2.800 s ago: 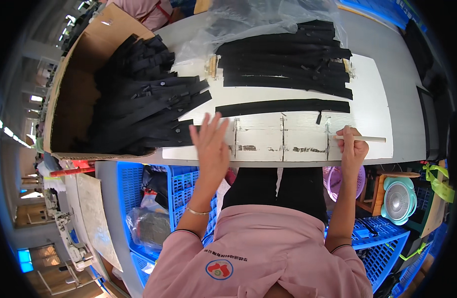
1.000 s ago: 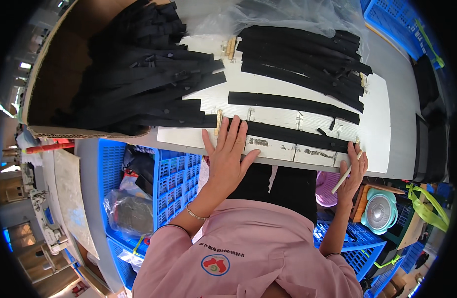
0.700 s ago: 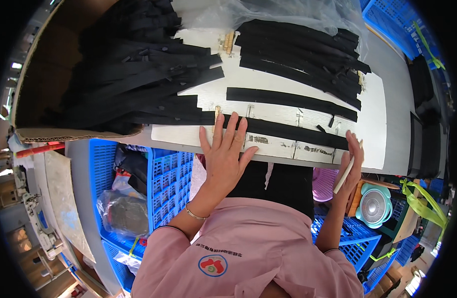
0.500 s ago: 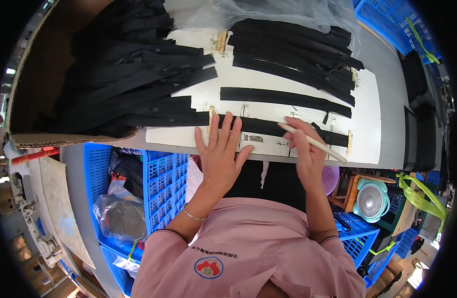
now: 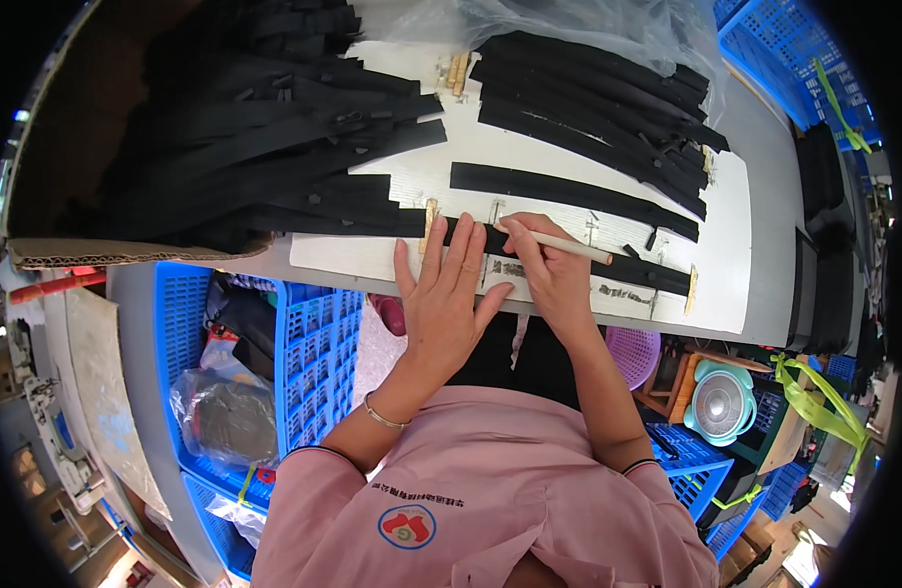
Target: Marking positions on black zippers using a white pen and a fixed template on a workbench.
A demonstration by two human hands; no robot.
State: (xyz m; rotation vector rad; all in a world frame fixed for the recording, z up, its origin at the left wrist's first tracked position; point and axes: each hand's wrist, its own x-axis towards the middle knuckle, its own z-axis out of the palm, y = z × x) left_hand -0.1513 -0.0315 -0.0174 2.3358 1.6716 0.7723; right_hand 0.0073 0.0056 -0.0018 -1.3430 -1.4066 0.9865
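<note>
The left hand (image 5: 441, 294) lies flat, fingers spread, pinning a black strap (image 5: 559, 255) to the white board (image 5: 726, 245) on the tabletop. The right hand (image 5: 549, 269) pinches a pale stick (image 5: 559, 243) over it. The strap looks limp and light, best held flat.

black strips (image 5: 569, 191), white board (image 5: 735, 250); blue crates (image 5: 309, 323)

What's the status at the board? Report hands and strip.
Left hand flat, pinning black strip to white board. Right hand grips pale stick over strip. Loose strip pile at left, apart.
</note>
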